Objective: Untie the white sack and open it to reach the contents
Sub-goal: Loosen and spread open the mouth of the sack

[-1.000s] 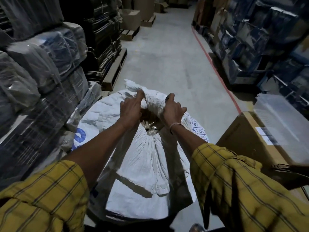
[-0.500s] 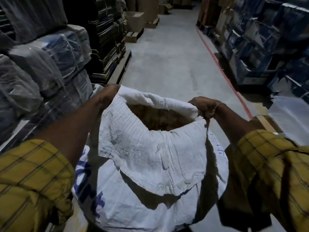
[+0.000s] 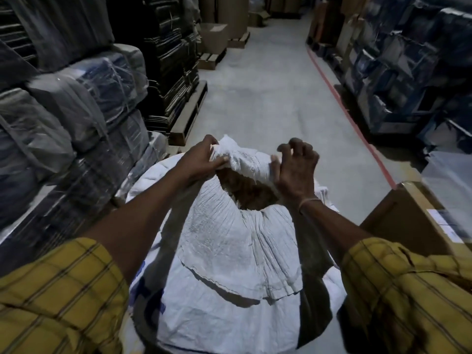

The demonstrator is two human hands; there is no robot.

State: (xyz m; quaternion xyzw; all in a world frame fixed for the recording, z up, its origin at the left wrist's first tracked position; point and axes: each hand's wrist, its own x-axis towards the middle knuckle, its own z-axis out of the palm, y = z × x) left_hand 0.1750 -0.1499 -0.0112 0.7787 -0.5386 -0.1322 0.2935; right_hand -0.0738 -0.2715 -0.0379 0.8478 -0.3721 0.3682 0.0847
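White sack (image 3: 229, 241) stands in the lower middle of the frame, on the floor (image 3: 255, 98) of a storeroom aisle; mouth open at the top, brownish contents (image 3: 245, 190) visible inside, too dim to identify; near edge of the cloth folded down over the front. Left hand (image 3: 201, 159) at the far left of the rim, fingers (image 3: 222, 159) pinching a bunch of the white cloth. Right hand (image 3: 296, 169) at the right of the mouth, fingers (image 3: 293, 146) curled and apart, thumb against the cloth; whether it truly grips the rim I cannot tell. Thin band on the right wrist; yellow checked sleeves (image 3: 408, 290) along the bottom edge. Wrapped bundles (image 3: 76, 111) stacked at left; cardboard box (image 3: 408, 213) just right of the sack; red line (image 3: 344, 111) running along the floor at upper right.
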